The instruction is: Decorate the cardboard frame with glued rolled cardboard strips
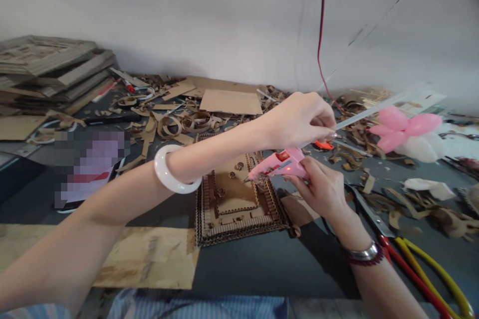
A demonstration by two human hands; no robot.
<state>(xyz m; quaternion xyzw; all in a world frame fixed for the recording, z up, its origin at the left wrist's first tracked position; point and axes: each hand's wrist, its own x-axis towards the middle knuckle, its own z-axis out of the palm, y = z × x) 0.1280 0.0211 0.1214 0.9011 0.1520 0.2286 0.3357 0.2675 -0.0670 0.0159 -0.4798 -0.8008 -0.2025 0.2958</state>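
Observation:
My left hand [305,118] reaches across to the right and pinches the near end of a long translucent glue stick [374,108], which slants up to the right. Just below it, my right hand [324,184] grips the handle of a pink glue gun [282,163]. The gun's nozzle points left over a layered cardboard piece [239,225] with corrugated edges and small rolled cardboard bits on it. My left forearm covers part of that piece's upper left side.
Red- and yellow-handled scissors [389,239] lie at the right, near pink balloons [406,127]. Cardboard scraps [194,122] cover the back. Stacked cardboard frames [56,72] and a phone [92,169] are at the left. A red wire [321,35] hangs behind.

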